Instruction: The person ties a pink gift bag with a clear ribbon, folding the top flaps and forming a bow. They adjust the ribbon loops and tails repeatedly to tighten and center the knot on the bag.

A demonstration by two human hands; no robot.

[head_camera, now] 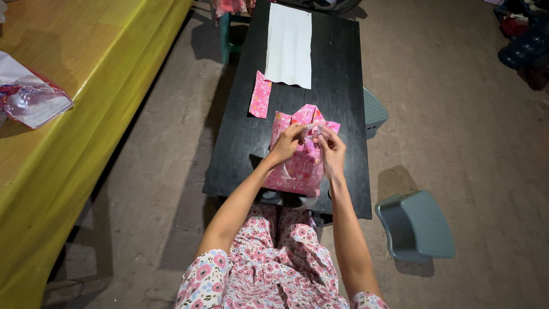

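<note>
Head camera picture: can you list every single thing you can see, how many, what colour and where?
pink wrapped parcel: 1, pink patterned, near end of the black table
pink paper strip: 1, pink, left of table middle
white sheet: 1, white, far end of table
grey stools: 2, grey-blue, floor right of table
yellow table: 1, yellow, left
shiny packet: 1, pink and silver, on yellow table
left hand: 1, pinching parcel top
right hand: 1, pinching parcel top

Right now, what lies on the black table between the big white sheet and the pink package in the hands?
In the head view, a small pink paper strip lies between the white sheet and the pink package, off to the left. Otherwise, only bare black table.
</note>
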